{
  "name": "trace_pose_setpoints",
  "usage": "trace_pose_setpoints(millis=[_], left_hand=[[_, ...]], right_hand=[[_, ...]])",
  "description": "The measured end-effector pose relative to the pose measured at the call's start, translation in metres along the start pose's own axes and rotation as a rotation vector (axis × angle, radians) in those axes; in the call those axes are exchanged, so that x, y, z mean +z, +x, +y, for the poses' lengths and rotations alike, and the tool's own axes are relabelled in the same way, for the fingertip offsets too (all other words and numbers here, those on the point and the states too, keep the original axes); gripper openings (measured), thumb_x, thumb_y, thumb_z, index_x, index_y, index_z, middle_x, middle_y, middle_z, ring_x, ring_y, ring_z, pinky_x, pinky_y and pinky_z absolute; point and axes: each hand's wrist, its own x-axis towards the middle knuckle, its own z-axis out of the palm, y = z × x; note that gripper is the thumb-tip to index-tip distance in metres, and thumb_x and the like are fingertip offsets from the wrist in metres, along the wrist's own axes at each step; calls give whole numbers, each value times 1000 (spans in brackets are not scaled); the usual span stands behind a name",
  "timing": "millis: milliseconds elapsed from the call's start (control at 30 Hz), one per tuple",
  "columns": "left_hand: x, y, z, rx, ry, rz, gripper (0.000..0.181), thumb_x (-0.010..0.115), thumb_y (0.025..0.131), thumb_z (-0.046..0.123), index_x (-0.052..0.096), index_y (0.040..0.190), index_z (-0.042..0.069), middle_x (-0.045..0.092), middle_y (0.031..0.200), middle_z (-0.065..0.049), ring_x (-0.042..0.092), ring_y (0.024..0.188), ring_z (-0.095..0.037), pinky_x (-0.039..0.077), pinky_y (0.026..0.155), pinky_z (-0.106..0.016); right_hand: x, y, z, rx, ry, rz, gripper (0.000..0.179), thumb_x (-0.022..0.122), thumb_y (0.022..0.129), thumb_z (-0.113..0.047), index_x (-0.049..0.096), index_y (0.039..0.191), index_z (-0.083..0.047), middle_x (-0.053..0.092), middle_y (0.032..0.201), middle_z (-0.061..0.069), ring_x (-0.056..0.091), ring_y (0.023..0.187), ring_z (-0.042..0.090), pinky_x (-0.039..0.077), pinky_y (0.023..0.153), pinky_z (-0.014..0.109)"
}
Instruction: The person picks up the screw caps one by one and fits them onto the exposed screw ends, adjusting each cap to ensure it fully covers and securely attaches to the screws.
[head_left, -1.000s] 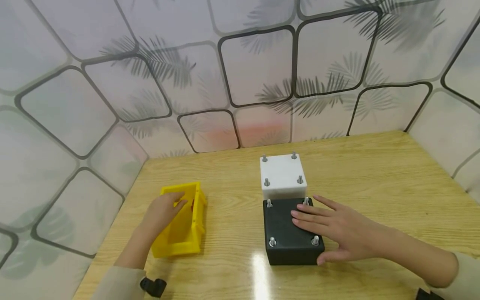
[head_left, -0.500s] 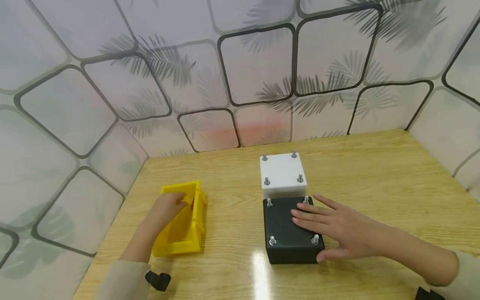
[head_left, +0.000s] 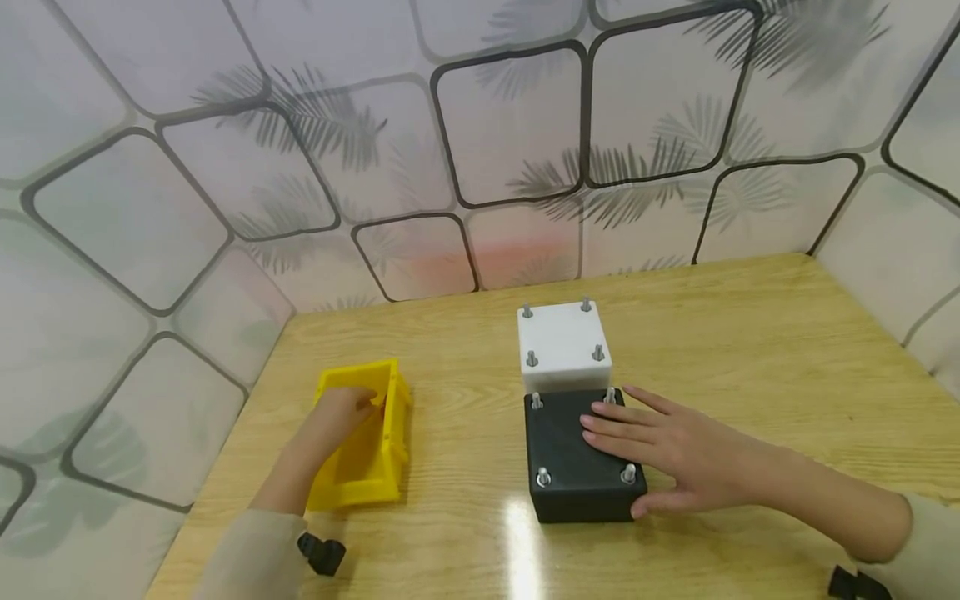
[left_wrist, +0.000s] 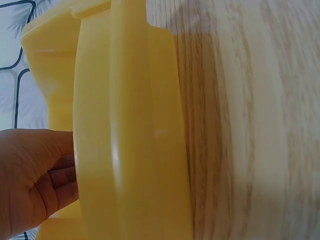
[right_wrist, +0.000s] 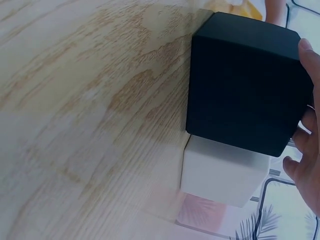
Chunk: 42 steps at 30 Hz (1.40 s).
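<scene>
My left hand [head_left: 341, 417] reaches into the yellow bin [head_left: 390, 467], fingers bent toward its right inner wall. A small reddish-orange thing [head_left: 381, 407] shows right by the fingertips. In the left wrist view the bin's wall hides the ends of the fingers, so I cannot tell whether they pinch anything. My right hand [head_left: 675, 454] lies spread over the right side of a black block [head_left: 573, 442], its thumb along the near right edge. Upright metal bolts [head_left: 543, 477] stand at the black block's corners.
A white block [head_left: 564, 337] with similar corner bolts [head_left: 598, 352] stands directly behind the black one. Both blocks and the bin are on a wood-grain table [head_left: 465, 400]. Patterned panels [head_left: 517, 125] rise along its back and sides.
My left hand has shifted slightly right and deeper into the bin, its fingers drawing closer to the small reddish-orange thing. The right hand keeps its place on the black block.
</scene>
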Motion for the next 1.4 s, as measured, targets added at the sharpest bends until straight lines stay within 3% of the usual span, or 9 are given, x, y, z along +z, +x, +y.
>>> trace_pose_setpoints(millis=[167, 267, 567, 767, 1000, 1400], left_hand=[[2, 5, 1, 12, 43, -2, 21, 60, 90, 4, 67, 108, -4, 67, 107, -20, 62, 103, -35, 50, 89, -47], [2, 7, 2, -13, 46, -11, 20, 61, 90, 6, 69, 107, -1, 69, 105, -16, 64, 98, -30, 50, 88, -46], [7, 10, 5, -34, 44, -49, 20, 56, 91, 1, 70, 105, 2, 68, 105, -12, 63, 100, -28, 50, 89, -46], [8, 12, 5, -28, 47, -45, 16, 61, 90, 8, 69, 104, 3, 69, 100, -10, 63, 94, -25, 51, 85, -43], [7, 11, 7, -5, 21, -4, 20, 63, 90, 8, 69, 108, 3, 69, 105, -12, 63, 100, -29, 50, 89, -46], [9, 9, 7, 23, 23, 35, 15, 65, 87, 7, 71, 101, 4, 70, 100, -11, 65, 95, -27, 51, 88, -45]], right_hand=[[-1, -1, 0, 0, 7, -11, 80, 65, 82, -52, 42, 141, -3, 45, 143, 14, 38, 135, 28, 4, 118, 38], [-1, -1, 0, 2, 13, -19, 82, 68, 80, -51, 41, 141, -3, 44, 144, 14, 36, 136, 28, 4, 118, 37], [-2, -1, -1, -2, 37, -17, 79, 65, 83, -51, 42, 141, -2, 44, 144, 13, 32, 139, 24, 5, 119, 35], [-3, 0, -1, -5, 34, -22, 80, 64, 83, -52, 42, 141, -2, 44, 144, 12, 31, 139, 23, 5, 118, 35], [-3, -1, -1, 9, 23, -35, 79, 63, 84, -53, 41, 141, -3, 41, 147, 10, 27, 141, 21, 6, 119, 35], [-3, -1, -2, 19, 66, -28, 77, 63, 85, -50, 42, 141, -1, 41, 147, 11, 29, 140, 23, 9, 118, 32]])
